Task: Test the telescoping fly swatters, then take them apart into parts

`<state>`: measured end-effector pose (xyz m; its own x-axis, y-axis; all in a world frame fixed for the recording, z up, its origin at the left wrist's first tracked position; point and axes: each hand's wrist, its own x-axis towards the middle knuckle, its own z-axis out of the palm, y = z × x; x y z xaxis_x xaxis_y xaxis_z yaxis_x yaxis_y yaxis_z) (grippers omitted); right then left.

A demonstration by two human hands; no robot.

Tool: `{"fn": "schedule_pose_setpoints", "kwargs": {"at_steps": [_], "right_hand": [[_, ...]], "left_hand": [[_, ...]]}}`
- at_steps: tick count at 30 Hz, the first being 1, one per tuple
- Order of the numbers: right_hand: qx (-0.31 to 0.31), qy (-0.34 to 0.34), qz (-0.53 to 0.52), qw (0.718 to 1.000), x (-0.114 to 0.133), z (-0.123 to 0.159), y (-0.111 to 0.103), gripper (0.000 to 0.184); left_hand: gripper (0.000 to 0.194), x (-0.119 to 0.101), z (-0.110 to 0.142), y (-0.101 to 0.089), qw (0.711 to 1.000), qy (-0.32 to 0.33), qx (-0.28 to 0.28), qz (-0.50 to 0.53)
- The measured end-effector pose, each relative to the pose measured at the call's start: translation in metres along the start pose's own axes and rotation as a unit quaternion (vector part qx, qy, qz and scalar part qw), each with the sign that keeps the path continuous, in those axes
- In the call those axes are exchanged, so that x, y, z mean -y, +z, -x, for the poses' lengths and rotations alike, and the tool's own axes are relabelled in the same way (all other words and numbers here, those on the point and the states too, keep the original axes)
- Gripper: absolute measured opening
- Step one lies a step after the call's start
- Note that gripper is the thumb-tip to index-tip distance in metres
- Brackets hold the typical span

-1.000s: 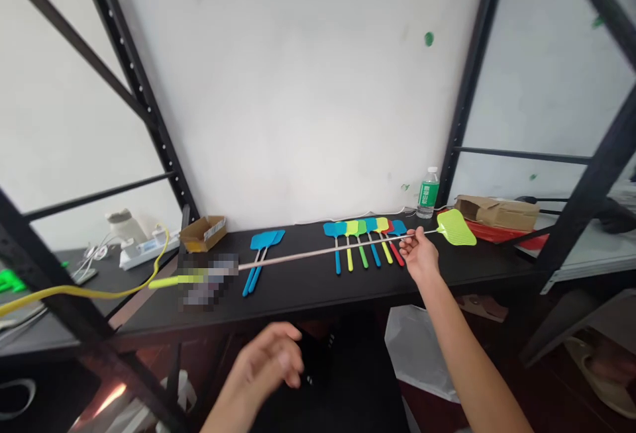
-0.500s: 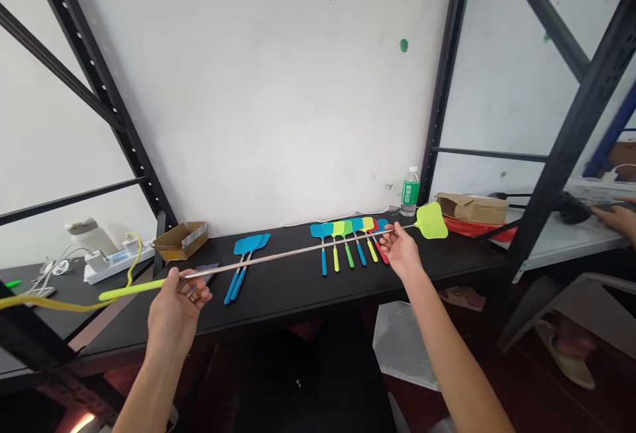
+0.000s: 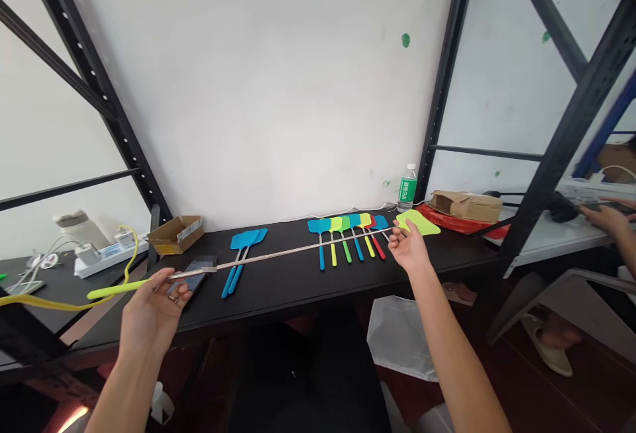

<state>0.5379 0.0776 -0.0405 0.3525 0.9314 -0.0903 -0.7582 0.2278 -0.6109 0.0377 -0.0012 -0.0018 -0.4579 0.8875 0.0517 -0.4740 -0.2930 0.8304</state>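
Observation:
I hold a long extended fly swatter [image 3: 298, 249] stretched across the black shelf [image 3: 298, 287]. My left hand [image 3: 152, 304] is closed round its yellow-green handle end at the left. My right hand [image 3: 408, 247] pinches the thin metal rod just behind the yellow-green swatter head [image 3: 418, 222], which lies flat at the right. Behind the rod, a row of several short swatters [image 3: 348, 234] in blue, yellow, green and red lies side by side. Two blue swatters [image 3: 243, 254] lie together further left.
A small open cardboard box [image 3: 175, 234] and a phone [image 3: 191, 275] sit on the left of the shelf. A green-labelled water bottle [image 3: 408, 188] stands by the black upright. A cardboard box on a red tray [image 3: 467, 206] lies right. Another person's hand [image 3: 609, 218] shows at far right.
My left hand rose from below and took hold of the handle end. The swatter head came down from tilted in the air to flat near the shelf.

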Motion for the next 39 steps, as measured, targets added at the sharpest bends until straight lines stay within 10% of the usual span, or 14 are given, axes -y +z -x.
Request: {"fn": "schedule_pose_setpoints", "kwargs": {"at_steps": [12, 22, 39], "right_hand": [[-0.089, -0.093, 0.134, 0.983, 0.051, -0.008, -0.042, 0.017], [0.048, -0.093, 0.254, 0.962, 0.089, 0.007, -0.097, 0.045], [0.124, -0.034, 0.296, 0.947, 0.048, 0.015, -0.040, 0.049]], "left_hand": [[0.005, -0.009, -0.002, -0.010, 0.999, 0.033, -0.015, 0.017], [0.027, -0.013, 0.000, -0.013, 0.999, 0.028, 0.008, 0.028], [0.031, 0.003, 0.008, 0.006, 1.000, 0.021, 0.009, 0.015]]}}
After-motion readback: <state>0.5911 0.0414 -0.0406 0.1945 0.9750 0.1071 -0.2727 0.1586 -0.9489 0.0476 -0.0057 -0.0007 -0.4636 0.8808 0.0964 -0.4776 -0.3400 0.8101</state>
